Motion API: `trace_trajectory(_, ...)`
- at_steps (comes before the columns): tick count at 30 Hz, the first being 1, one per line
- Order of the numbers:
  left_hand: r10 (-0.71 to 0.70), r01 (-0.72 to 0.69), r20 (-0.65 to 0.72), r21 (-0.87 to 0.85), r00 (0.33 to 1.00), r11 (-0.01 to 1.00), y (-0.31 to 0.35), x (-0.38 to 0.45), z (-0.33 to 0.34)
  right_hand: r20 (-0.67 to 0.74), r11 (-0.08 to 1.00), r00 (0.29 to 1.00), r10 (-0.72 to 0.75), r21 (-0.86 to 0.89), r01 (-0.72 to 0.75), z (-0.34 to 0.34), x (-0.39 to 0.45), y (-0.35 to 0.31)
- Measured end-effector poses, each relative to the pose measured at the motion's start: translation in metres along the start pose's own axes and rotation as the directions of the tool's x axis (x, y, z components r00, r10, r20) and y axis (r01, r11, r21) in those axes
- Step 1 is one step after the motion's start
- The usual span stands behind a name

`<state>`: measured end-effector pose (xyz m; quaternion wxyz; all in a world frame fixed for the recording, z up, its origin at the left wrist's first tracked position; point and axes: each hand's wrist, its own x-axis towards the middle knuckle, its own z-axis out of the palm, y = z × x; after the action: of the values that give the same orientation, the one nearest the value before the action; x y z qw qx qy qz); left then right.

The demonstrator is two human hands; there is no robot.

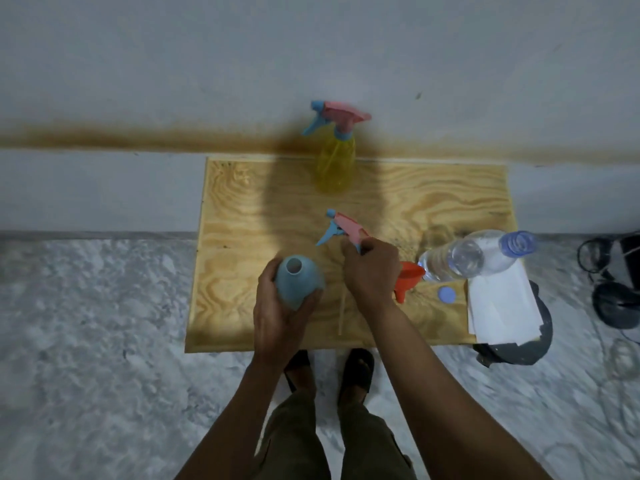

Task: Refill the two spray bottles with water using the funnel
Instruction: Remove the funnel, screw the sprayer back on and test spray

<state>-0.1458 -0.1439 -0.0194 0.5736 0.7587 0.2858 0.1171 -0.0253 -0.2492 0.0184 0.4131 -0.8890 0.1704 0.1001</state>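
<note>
Head view: left hand [277, 318] wraps around the open blue bottle [298, 284] on the plywood board [242, 209]. Right hand [372, 271] grips the detached sprayer head [346, 228]; orange funnel [408, 277] just beside it, yellow spray bottle [336, 164] at the back.

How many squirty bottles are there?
2. The yellow spray bottle stands at the far edge of the wooden table. The blue spray bottle is gripped by the left hand, its sprayer top off, in the right hand.
</note>
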Motion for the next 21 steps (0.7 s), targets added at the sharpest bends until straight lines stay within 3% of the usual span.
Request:
trace_trajectory(2, -0.013, 0.01, -0.033, -0.086, 0.999, 0.996, 0.02, -0.005, -0.009, -0.011, 0.985, 0.999, 0.035, 0.167, -0.033, -0.019, -0.006, -0.018)
trace_trajectory(7, 0.109, -0.133, -0.169, -0.137, 0.979, 0.982, 0.074, -0.019, -0.014, 0.086, 0.846, 0.994, 0.07, 0.523, -0.105, -0.087, -0.023, -0.066)
trace_trajectory(12, 0.238, -0.283, -0.268, -0.143, 0.933, 0.948, 0.135, -0.034, -0.008, 0.17, 0.641, 0.982, -0.079, 0.764, -0.081, -0.167, -0.046, -0.112)
trace_trajectory(16, 0.297, -0.356, -0.318, -0.145, 0.9, 0.923, 0.166, -0.044, 0.0, 0.095, 0.411, 0.957, -0.274, 0.911, 0.027, -0.22, -0.06, -0.145)
trace_trajectory(21, 0.377, -0.442, -0.359, -0.116, 0.854, 0.89, 0.193, -0.065, 0.014, -0.006, 0.296, 0.891, -0.454, 0.942, 0.157, -0.255, -0.074, -0.167)
